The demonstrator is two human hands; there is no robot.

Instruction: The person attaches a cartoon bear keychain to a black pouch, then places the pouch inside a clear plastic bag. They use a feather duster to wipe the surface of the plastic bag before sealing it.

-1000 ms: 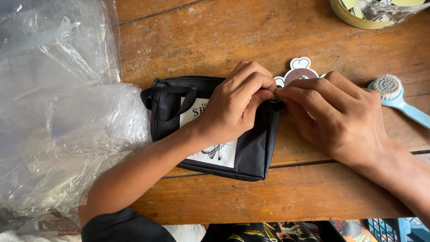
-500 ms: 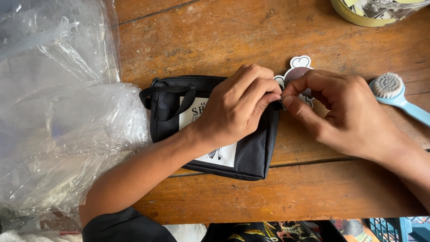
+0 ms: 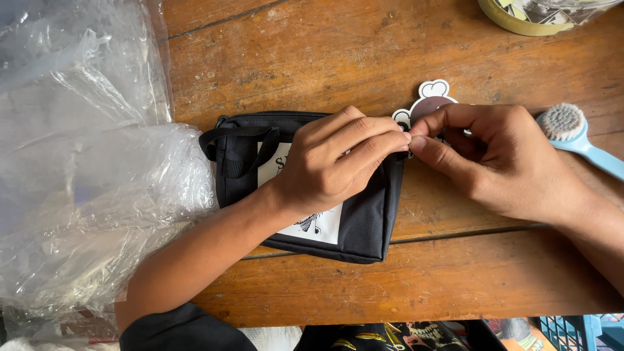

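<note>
A small black pouch (image 3: 364,224) with a white printed patch and a black strap lies flat on the wooden table (image 3: 312,58). My left hand (image 3: 335,162) rests on top of the pouch, its fingertips pinching the pouch's upper right corner. My right hand (image 3: 494,159) meets it there, thumb and forefinger pinched on a small charm (image 3: 430,101), pinkish brown with white ear shapes, that hangs at that corner. Most of the charm is hidden behind my right fingers.
A large heap of crumpled clear plastic (image 3: 78,162) covers the table's left side. A light blue brush (image 3: 575,133) with a round bristle head lies at the right. A round yellow-green container (image 3: 539,16) sits at the top right edge.
My right hand has shifted slightly and its fingers have closed tighter on the charm at the pouch's corner. My left hand and the pouch stay almost where they were.
</note>
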